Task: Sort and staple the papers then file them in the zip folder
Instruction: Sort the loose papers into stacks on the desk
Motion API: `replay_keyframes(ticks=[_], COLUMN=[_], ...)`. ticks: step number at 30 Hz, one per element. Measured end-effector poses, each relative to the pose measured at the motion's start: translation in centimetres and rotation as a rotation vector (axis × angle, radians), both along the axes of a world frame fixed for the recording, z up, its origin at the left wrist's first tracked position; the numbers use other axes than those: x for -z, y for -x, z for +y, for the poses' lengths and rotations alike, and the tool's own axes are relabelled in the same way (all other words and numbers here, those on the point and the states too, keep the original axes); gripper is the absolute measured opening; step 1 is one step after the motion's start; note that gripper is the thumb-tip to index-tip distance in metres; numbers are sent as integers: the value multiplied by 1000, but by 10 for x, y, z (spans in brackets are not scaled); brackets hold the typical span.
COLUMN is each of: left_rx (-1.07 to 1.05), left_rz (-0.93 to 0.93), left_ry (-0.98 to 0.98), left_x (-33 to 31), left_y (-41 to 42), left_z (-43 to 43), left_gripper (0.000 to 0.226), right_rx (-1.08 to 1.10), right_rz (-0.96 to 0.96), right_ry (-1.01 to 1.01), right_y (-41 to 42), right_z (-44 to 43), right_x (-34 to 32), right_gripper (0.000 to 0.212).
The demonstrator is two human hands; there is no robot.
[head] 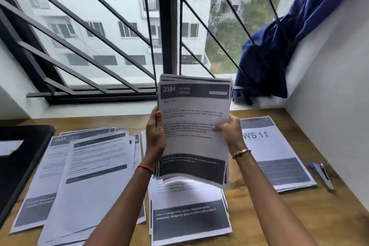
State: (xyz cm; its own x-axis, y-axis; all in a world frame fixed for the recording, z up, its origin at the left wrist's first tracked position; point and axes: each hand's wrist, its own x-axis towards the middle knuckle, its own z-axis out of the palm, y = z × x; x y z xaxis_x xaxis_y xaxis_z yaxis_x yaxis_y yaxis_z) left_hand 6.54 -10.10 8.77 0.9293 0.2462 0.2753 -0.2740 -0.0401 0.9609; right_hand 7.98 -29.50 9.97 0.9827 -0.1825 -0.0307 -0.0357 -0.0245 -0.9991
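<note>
Papers stack point(194, 126) is held upright above the wooden table point(339, 215), in front of the barred window point(99, 26). Top sheet header reads "2384 KITCHEN". Sheets aren't squared and the top edges are fanned. Left hand point(155, 132) grips the stack's left edge, thumb on the front face. Right hand point(229, 132) pinches the right edge, fingers curled round it. The stack's bottom edge curls just over the centre pile point(189, 211) lying flat on the table. Left pile point(89, 175) is loosely spread with sheets overlapping. "WS 11" pile point(275, 156) lies flat to the right. Stapler point(321, 173), blue and silver, lies just beside that pile, not touching. Black flat case point(18, 166) sits at the far left edge; can't tell if it's the zip folder. Blue curtain point(269, 56) is bunched at the window's right.
</note>
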Motion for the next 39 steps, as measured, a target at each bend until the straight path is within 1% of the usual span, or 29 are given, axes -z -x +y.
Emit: replay_keyframes(ticks=[2,3,4,5,6,7,8,9,10,12,14,15,17,18,19,22,23,25,28,30,31,33,36,37,39], left_rx=[2,12,20,32,33,27,9,-20,-36,-43,-69,-75,-74,-61,-39,-47,-67,-89,-98,-102,-113,-124,-55,-26,-31], left_rz=[-53,-84,-105,-108,-93,-79,-50,-20,-8,15,27,18,16,42,74,110,96,66,98,178,233,348,515,546,582], left_ry=[10,18,7,-9,-36,-61,-80,-104,-121,-99,-65,-71,-111,-114,-125,-182,-198,-205,-240,-270,-289,-345,-419,-439,-507], left_x=[-5,-5,-2,0,7,12,17,21,27,27,25,23,28,31,33,22,15,5,9,20,29,52,89,98,108], left_y=[0,3,8,17,24,30,34,35,34,31,27,27,25,25,24,17,13,6,5,10,13,21,41,48,60], left_z=[1,1,2,0,0,-1,-2,-2,-1,0,2,3,8,10,11,9,9,12,12,8,6,2,-5,-7,-8], left_gripper=[30,35,46,61,73,78,74,66,51,14,6,10,51,64,65,27,23,25,36,39,41,46,49,47,41], right_rx=[49,67,64,56,48,50,56,67,87,149,206,216,193,176,169,164,161,160,143,125,115,75,-21,-32,-24], right_rz=[-82,-99,-111,-119,-121,-117,-117,-122,-135,-197,-271,-278,-242,-218,-198,-187,-184,-175,-155,-93,-33,93,297,340,379], right_ry=[20,34,55,88,110,123,124,121,117,143,170,165,134,128,133,116,105,94,147,179,204,284,499,559,593], right_y=[3,5,9,13,16,19,21,24,26,27,26,26,26,27,28,26,23,18,15,17,18,21,35,39,45], right_z=[5,6,9,11,13,15,16,19,21,24,26,26,26,27,27,27,26,22,14,11,9,6,2,0,-5], right_x=[-2,1,5,11,19,26,31,32,32,29,24,23,25,27,30,28,25,21,25,34,40,56,70,74,84], right_gripper=[27,24,21,23,29,34,36,35,32,24,20,19,17,17,18,28,31,38,54,62,63,57,42,39,36])
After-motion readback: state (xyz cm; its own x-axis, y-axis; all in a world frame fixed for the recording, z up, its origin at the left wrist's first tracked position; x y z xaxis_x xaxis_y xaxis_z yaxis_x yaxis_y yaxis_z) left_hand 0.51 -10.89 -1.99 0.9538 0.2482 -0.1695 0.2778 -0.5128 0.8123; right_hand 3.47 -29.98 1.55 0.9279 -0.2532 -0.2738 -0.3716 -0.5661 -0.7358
